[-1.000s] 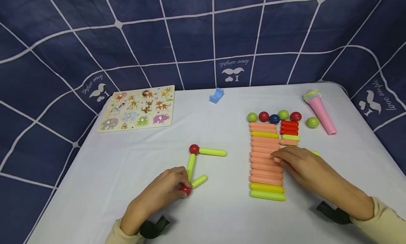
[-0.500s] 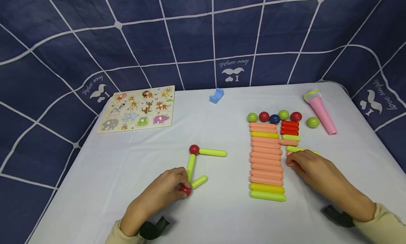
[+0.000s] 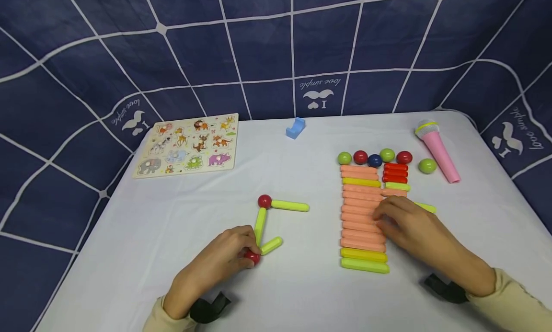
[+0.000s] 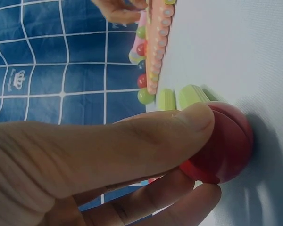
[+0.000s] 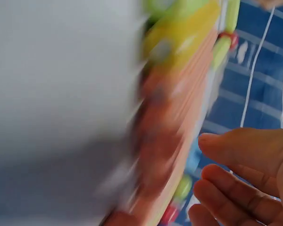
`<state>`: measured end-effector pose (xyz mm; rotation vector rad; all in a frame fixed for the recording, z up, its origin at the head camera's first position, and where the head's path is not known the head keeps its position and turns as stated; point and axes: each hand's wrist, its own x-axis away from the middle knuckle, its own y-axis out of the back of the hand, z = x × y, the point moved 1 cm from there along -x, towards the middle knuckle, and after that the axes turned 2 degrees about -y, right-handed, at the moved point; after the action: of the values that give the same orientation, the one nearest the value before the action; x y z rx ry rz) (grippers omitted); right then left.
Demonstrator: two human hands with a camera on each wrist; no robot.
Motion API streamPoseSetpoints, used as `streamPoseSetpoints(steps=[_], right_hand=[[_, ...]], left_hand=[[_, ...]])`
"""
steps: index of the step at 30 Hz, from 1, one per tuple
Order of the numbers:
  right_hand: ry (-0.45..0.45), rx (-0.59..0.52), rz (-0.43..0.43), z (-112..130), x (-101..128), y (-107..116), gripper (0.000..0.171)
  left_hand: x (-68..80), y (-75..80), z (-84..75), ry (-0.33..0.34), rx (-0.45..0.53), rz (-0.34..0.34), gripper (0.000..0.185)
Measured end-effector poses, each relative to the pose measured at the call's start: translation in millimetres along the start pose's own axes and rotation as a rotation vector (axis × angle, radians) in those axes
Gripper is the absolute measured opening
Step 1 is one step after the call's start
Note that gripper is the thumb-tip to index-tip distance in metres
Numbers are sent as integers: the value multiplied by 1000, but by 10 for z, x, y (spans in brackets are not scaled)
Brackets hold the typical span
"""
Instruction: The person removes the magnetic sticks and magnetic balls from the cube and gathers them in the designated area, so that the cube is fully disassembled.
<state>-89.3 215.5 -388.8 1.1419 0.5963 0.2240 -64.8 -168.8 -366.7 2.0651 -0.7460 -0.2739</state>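
Observation:
My left hand (image 3: pixel 217 260) pinches a red ball (image 4: pixel 226 150) between thumb and fingertips, low over the white cloth. Two yellow-green sticks (image 3: pixel 271 246) run out from this ball. One of them leads up to a second red ball (image 3: pixel 265 201), from which another yellow-green stick (image 3: pixel 291 206) points right. My right hand (image 3: pixel 409 226) hovers at the right ends of a row of salmon-pink sticks (image 3: pixel 360 205). In the right wrist view its thumb and bent fingers (image 5: pixel 226 181) stand apart with nothing between them.
Yellow sticks (image 3: pixel 364 255) and a yellow-green one lie at the row's near end. Short red sticks (image 3: pixel 395 173), several coloured balls (image 3: pixel 361 157) and a pink toy microphone (image 3: pixel 440 150) lie beyond. An animal puzzle board (image 3: pixel 187 145) and a blue block (image 3: pixel 295 128) are at the back.
My right hand moved right with a small pink stick, to beside the yellow-green stick there, then came back left to the pink row without it. My left hand stayed on the red ball.

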Motion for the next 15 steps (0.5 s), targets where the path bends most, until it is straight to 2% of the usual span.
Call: streamPoseSetpoints(steps=[3,7,11,15], right_hand=[[64,-56,53,226,-131,-104,24],[131,-108,202,576,-328,-289,21],[223,-121,330,945,-558,-462,31],[342,-86,380,1271,-737,-646,37]], left_hand=[[-2,8,-5,4,3,8,19],[7,4,9,15,13,16,19],[14,11,18,6,4,13,19],[10,1,21,-3,8,13,18]])
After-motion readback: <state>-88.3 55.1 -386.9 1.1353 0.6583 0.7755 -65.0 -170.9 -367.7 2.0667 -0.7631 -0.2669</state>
